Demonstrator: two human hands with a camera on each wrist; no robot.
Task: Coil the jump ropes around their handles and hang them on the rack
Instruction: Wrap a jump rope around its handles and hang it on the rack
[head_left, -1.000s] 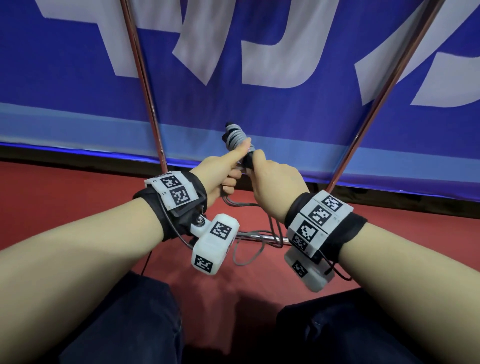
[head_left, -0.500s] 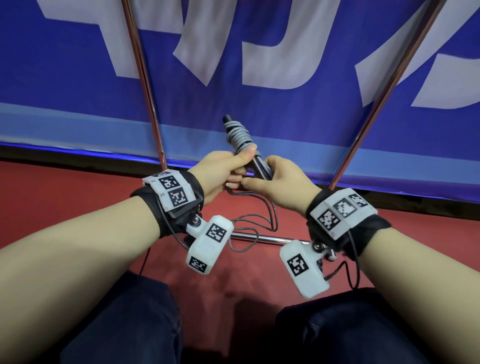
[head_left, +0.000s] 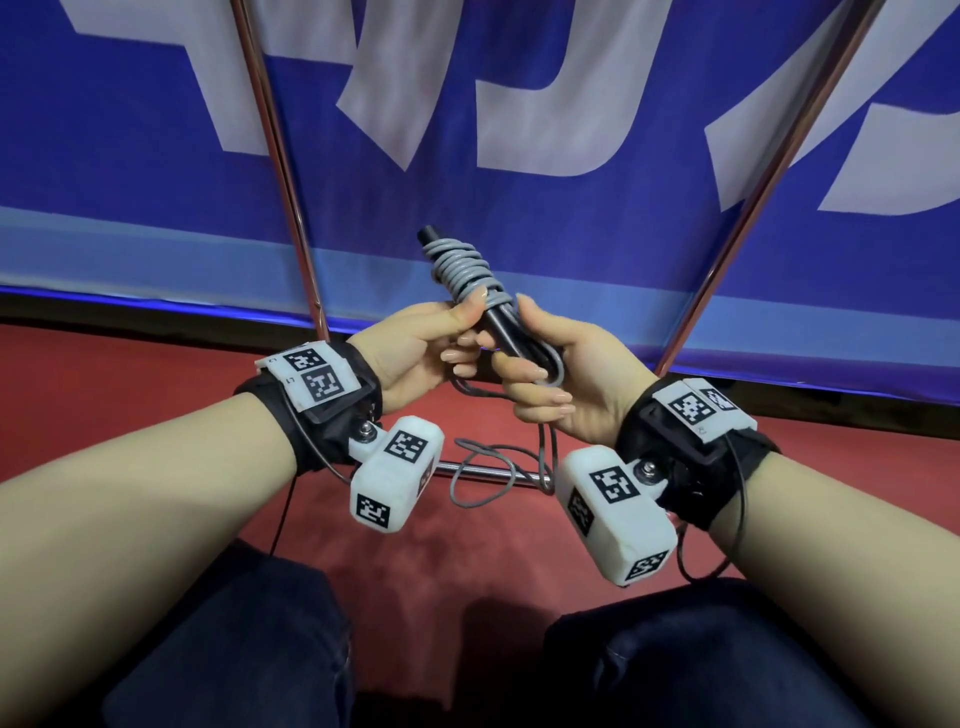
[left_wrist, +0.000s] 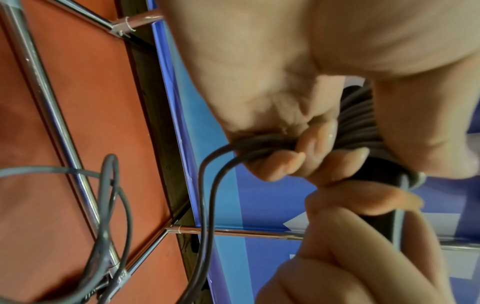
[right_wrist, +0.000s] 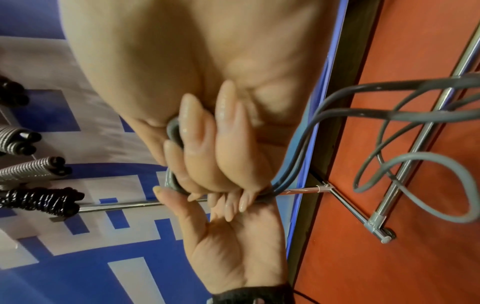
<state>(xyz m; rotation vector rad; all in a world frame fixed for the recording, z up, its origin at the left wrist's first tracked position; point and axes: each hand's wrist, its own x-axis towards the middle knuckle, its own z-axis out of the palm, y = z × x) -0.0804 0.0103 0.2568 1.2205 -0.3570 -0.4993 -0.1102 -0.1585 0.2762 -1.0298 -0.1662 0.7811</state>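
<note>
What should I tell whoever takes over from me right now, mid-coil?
Left hand grips the black handles, thumb pinning the grey coil.
Right hand holds a loop of rope at the lower handles.
Done: several turns wound on the upper handles; other coiled ropes already hang on the rack.
Left: slack lies on the floor over the rack's base bar; wind it, secure it, hang it.
</note>
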